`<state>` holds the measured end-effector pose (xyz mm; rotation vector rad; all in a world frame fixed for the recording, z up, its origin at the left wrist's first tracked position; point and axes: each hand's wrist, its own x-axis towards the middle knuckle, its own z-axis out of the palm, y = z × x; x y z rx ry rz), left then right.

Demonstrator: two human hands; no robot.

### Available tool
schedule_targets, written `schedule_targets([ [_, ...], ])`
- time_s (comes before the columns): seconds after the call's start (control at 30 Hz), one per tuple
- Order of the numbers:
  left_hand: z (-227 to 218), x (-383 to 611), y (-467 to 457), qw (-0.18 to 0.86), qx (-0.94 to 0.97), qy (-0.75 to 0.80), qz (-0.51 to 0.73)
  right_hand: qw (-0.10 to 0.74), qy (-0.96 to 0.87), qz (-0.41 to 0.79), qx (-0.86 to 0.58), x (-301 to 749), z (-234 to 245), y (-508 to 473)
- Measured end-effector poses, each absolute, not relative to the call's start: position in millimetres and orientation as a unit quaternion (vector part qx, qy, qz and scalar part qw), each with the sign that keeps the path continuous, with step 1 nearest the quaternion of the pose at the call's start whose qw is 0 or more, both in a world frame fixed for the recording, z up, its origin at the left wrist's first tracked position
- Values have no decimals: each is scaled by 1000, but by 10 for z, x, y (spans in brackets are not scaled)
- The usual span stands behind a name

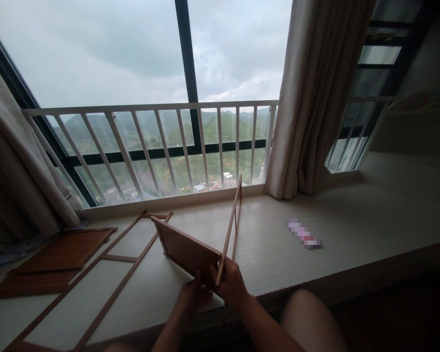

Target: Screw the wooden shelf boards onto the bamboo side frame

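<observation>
My left hand (195, 292) is closed on the lower edge of a panel (187, 249), its fingers partly hidden. My right hand (232, 284) grips the near end of a frame (229, 229), right where the panel's corner meets it.

The panel is thin, flat and reddish brown, its face dull in the shade. I see it up on edge, tilted above the pale ledge (267, 259), its top edge sloping down towards my right hand. A lighter line runs along that top edge, and a slim strip borders the far short side, poking out slightly at its ends. The frame is brown too, made of narrow bars with open gaps; it stands steeply on edge, so I see it almost side-on.

To my left, a second frame (121, 258) lies flat beside overlapping brown boards (66, 250).
</observation>
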<state>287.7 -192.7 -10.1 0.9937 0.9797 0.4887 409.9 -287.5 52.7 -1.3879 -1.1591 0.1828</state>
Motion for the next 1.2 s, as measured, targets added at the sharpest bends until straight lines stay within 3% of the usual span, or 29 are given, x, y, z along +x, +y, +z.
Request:
schedule_targets([
  [0.17, 287, 2724, -1746, 611, 590, 504, 157, 603, -509, 75, -610, 4140, 517, -2889],
  [0.3, 881, 2731, -1711, 477, 700, 445, 290, 599, -512, 70, -611, 4159, 548, -2913],
  [0.4, 1325, 2840, -1798, 206, 835, 263, 437, 609, -520, 77, -594, 4160, 577, -2924],
  [0.47, 1528, 2942, -1840, 126, 889, 184, 401, 615, -525, 87, -582, 4165, 588, -2927],
  [0.63, 1648, 3146, -1827, 130, 979, 55, 147, 620, -509, 100, -589, 4216, 563, -2934],
  [0.9, 1512, 3165, -1844, 82, 983, 53, 154, 644, -459, 195, -581, 4330, 386, -2895],
  [1.2, 1528, 3141, -1934, 61, 984, 82, 146, 662, -455, 187, -565, 4366, 313, -2788],
])
